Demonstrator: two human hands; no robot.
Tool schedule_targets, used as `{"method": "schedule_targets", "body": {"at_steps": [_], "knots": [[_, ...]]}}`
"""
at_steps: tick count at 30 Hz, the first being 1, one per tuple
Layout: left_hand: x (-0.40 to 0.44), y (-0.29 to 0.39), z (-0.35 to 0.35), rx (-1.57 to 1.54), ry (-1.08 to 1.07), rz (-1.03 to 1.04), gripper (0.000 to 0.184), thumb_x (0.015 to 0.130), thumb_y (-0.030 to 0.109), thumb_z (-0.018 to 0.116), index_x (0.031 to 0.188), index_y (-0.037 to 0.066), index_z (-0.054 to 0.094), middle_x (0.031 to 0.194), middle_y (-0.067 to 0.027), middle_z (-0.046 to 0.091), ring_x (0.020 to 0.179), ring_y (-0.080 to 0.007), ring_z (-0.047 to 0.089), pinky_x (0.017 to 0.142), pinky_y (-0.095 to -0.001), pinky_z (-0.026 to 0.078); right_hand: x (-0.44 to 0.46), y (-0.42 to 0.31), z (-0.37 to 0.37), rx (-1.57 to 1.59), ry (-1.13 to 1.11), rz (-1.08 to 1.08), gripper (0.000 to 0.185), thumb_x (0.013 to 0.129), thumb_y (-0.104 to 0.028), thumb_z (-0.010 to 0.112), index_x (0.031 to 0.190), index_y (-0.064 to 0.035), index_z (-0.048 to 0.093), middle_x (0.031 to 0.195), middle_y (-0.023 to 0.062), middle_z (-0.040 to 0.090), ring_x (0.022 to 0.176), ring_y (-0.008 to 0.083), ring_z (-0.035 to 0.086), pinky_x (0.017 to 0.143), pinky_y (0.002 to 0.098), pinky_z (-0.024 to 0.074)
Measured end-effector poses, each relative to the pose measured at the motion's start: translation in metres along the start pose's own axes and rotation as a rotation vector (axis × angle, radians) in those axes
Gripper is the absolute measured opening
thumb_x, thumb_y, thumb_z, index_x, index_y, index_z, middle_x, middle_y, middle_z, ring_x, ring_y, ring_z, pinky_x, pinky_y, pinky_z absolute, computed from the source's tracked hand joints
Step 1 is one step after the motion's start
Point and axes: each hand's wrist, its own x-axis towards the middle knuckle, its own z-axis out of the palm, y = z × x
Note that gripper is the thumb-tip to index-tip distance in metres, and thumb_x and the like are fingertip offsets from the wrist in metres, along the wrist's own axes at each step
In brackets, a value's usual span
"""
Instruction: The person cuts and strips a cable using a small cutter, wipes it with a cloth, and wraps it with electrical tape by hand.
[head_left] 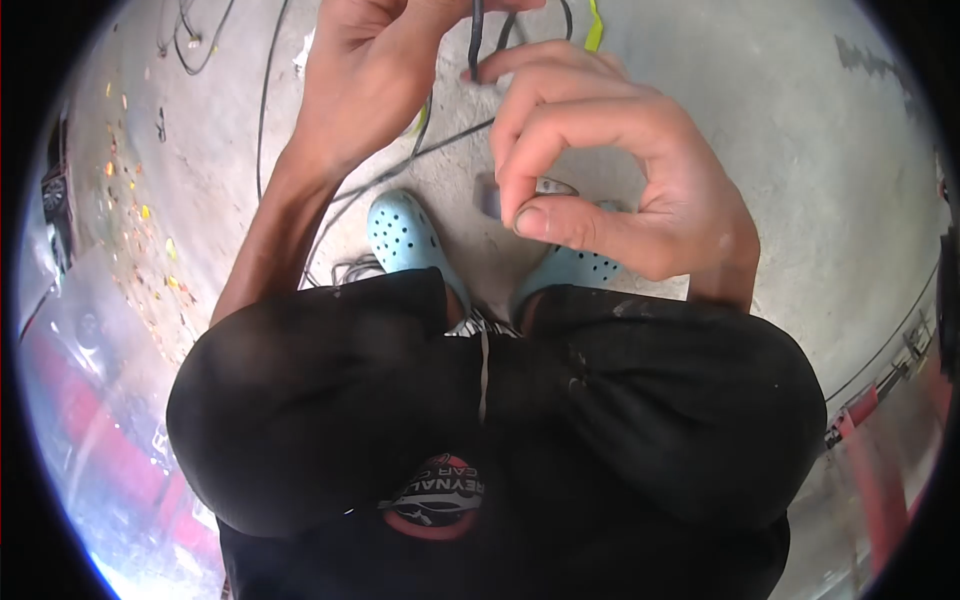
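Note:
My left hand [375, 70] reaches up to the top edge of the view, its fingers partly cut off. It is closed around a black cable [476, 40], which hangs down past its fingers. My right hand [620, 150] is beside it, with a fingertip against the lower part of that cable. The right thumb and index finger form a ring and pinch a small grey metal piece [555, 187], whose kind I cannot make out. A blurred, flat greyish part shows left of the pinch.
Black cables [265, 100] run across the concrete floor [800, 200], with a small coil [357, 270] near my feet. A yellow-green strip [594, 25] shows behind the right hand. Below are light blue clogs [402, 235] and my black-clad knees. Colourful scraps [145, 212] lie at left.

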Motion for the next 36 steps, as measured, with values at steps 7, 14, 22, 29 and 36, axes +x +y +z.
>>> {"method": "schedule_targets", "body": {"at_steps": [7,14,22,29,36], "knots": [[-0.01,-0.005,0.002,-0.154,0.023,-0.373,0.023,0.109,0.019,0.043,0.095,0.003,0.053,0.078,0.0,0.043,0.078,-0.0134,0.055,0.077,-0.0305,0.056,-0.008,0.019,0.001,0.797,0.155,-0.06,0.016,0.089,-0.032,0.067,0.08,-0.0209,0.059,0.087,-0.0008,0.051,0.098,0.0284,0.049,0.101,0.046,0.0361],[-0.004,-0.015,0.008,-0.536,0.125,-0.483,0.022,0.109,0.021,0.039,0.102,0.006,0.053,0.078,0.0012,0.045,0.077,-0.0138,0.054,0.091,-0.0409,0.057,-0.027,0.048,-0.01,1.315,0.312,-0.069,0.011,0.096,-0.041,0.061,0.094,-0.03,0.06,0.095,-0.0046,0.045,0.108,0.0271,0.038,0.094,0.038,0.0368],[0.012,-0.017,0.002,-0.568,0.166,-0.518,0.023,0.109,0.021,0.041,0.096,0.006,0.052,0.067,0.0079,0.025,0.058,-0.0056,0.028,0.05,-0.0222,0.029,-0.031,0.045,-0.009,1.424,0.496,-0.035,0.019,0.094,-0.04,0.061,0.094,-0.021,0.062,0.09,-0.0026,0.043,0.101,0.0268,0.039,0.085,0.0368,0.0352],[0.012,-0.008,-0.006,-0.145,0.13,-0.585,0.028,0.108,0.023,0.047,0.095,0.003,0.061,0.062,0.0091,0.027,0.052,-0.0035,0.021,0.046,-0.0229,0.02,-0.037,0.048,-0.009,1.409,0.515,0.032,0.02,0.092,-0.041,0.063,0.091,-0.0211,0.06,0.088,-0.0028,0.042,0.098,0.0248,0.041,0.084,0.036,0.0349],[0.011,-0.001,-0.025,-0.457,0.067,-0.713,0.031,0.108,0.024,0.047,0.083,0.007,0.053,0.063,0.0092,0.025,0.052,-0.0044,0.021,0.045,-0.0231,0.019,-0.04,0.045,-0.016,1.397,0.482,0.024,0.019,0.093,-0.039,0.062,0.091,-0.0203,0.06,0.089,-0.0026,0.041,0.097,0.0227,0.042,0.084,0.0355,0.0347]]}}
